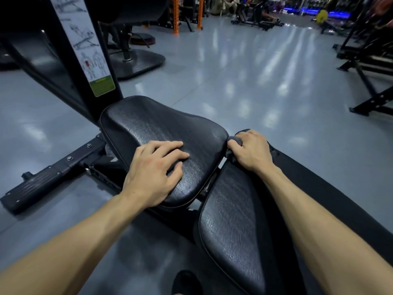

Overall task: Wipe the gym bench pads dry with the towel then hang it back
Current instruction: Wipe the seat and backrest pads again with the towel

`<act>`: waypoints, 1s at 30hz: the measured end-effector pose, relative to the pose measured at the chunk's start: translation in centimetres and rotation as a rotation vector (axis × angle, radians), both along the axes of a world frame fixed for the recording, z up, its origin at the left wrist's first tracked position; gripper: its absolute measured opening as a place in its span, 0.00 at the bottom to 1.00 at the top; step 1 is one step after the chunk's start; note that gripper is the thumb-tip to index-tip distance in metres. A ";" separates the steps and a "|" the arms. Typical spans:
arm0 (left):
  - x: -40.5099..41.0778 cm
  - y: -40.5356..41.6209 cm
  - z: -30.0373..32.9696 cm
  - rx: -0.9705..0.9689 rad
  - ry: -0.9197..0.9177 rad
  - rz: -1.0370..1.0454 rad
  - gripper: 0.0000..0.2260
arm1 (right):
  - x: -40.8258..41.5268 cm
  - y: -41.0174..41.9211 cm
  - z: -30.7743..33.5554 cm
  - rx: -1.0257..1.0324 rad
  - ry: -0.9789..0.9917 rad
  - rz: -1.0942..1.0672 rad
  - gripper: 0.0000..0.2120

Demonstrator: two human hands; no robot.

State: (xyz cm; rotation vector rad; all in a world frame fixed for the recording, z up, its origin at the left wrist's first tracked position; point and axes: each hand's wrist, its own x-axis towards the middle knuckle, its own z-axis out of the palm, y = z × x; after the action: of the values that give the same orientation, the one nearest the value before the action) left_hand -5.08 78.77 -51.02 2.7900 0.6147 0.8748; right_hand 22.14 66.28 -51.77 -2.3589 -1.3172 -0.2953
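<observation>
Left grip wide, flat on glossy black seat pad, right grip clutching bunched dark towel

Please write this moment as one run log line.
left hand: flat on seat pad | right hand: gripping dark towel at back pad top

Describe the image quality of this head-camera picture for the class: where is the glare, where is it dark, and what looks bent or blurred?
Head view: pale streaks of glare lie across the grey floor; the upper left frame is nearly black; wide-angle distortion bows the forearms and tilts the room; distant machines at the top are soft and dim; the seat pad shows a sharp leather grain with a faint sheen.
</observation>
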 end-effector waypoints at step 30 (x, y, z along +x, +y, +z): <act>-1.3 5.7 2.6 -0.020 0.189 -0.122 0.16 | 0.3 8.1 4.9 -0.054 0.798 -0.219 0.31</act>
State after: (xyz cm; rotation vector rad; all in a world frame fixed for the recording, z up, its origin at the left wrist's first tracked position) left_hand -6.42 84.49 -48.43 2.8780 0.4687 0.5833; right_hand 22.40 74.40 -46.85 -2.2712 -0.6878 0.5766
